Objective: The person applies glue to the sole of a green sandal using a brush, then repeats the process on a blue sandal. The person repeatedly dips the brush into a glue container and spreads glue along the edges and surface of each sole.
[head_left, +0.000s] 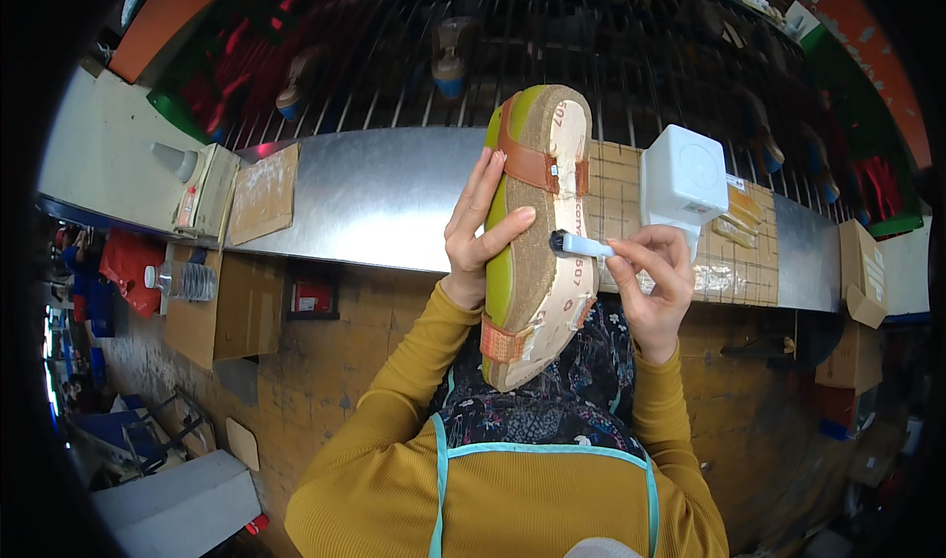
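Note:
My left hand is closed on the side of a sandal, its fingers on the strap and thumb on the cork edge. The sandal is on a lime-green last, held lengthwise with its pale underside turned to my right. A brown strap wraps over the edge near the far end, and a second strap shows near the close end. My right hand pinches a small brush with a pale handle. Its dark tip lies at the boundary of cork and underside; whether it touches is hard to tell.
Beyond the metal bench runs a rack of rods carrying shoes. A white square container stands on a gridded cardboard sheet at the right. Left of me are a cardboard piece, a box and a plastic bottle.

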The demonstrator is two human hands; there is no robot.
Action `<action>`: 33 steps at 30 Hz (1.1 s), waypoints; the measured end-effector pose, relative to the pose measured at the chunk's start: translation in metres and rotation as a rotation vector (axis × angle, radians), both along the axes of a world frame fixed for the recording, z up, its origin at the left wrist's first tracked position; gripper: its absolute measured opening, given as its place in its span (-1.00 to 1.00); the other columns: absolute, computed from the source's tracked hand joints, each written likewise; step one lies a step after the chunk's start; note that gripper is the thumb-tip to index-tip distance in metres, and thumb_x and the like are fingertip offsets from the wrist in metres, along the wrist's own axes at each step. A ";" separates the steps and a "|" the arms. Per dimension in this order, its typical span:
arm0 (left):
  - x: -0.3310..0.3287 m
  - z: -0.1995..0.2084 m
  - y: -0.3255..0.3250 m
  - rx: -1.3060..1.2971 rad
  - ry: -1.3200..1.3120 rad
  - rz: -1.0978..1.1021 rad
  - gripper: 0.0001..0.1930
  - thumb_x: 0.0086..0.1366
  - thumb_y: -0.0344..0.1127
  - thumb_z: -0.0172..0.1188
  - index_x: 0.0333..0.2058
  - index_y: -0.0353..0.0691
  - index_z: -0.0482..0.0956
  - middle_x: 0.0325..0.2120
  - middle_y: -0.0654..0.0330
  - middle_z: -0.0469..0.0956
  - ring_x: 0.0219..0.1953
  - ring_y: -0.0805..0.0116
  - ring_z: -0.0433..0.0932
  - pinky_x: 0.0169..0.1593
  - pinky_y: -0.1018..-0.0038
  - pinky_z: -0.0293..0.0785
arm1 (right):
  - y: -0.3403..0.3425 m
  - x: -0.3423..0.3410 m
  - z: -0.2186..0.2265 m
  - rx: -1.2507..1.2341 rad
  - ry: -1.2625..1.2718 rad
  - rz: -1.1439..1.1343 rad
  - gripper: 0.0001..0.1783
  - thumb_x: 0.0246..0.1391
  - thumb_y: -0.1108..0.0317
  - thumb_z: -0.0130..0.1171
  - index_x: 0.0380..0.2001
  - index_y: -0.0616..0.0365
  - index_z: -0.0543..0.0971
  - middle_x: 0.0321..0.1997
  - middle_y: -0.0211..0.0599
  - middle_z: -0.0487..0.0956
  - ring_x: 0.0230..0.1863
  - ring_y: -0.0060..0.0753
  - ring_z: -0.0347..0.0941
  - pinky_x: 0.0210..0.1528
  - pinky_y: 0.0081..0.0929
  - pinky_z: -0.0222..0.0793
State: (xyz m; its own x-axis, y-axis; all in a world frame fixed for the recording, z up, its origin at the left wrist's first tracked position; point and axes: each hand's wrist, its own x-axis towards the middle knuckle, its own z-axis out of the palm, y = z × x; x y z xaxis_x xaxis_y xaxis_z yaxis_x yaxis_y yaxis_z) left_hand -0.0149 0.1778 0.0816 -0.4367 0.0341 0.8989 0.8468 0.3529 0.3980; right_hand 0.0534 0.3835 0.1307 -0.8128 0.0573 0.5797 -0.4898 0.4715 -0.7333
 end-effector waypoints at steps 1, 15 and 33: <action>-0.001 0.000 0.001 0.004 -0.005 -0.002 -0.59 0.05 -0.32 0.38 -0.08 0.12 0.54 0.19 -0.14 0.36 0.20 -0.24 0.36 0.18 0.11 0.44 | 0.000 0.002 -0.002 -0.020 -0.007 -0.001 -0.75 -0.16 0.50 0.41 -0.29 0.12 0.72 -0.32 -0.38 0.48 -0.42 -0.56 0.44 -0.14 -0.60 0.16; -0.005 0.001 0.008 0.026 -0.052 0.000 -0.53 0.05 -0.25 0.39 -0.01 0.09 0.53 0.22 -0.17 0.30 0.25 -0.24 0.30 0.24 0.09 0.35 | -0.019 0.032 -0.021 -0.118 0.062 -0.136 -0.69 -0.23 0.47 0.47 -0.30 0.02 0.74 -0.28 -0.37 0.46 -0.28 -0.44 0.35 -0.18 -0.55 0.20; -0.010 0.003 0.003 -0.048 -0.037 0.121 -0.51 0.03 -0.26 0.39 0.00 0.11 0.56 0.22 -0.14 0.33 0.25 -0.22 0.30 0.23 0.11 0.35 | -0.012 0.036 -0.010 0.076 0.199 -0.172 -0.64 -0.30 0.38 0.51 -0.29 -0.08 0.74 -0.27 -0.43 0.47 -0.33 -0.51 0.34 -0.09 -0.45 0.00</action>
State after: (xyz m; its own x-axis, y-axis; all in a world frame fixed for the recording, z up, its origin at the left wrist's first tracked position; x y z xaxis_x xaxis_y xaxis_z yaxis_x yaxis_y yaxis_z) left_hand -0.0251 0.1810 0.0850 -0.4730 0.0213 0.8808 0.7819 0.4709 0.4085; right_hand 0.0892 0.3720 0.1203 -0.6646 0.1346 0.7350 -0.5289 0.6101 -0.5899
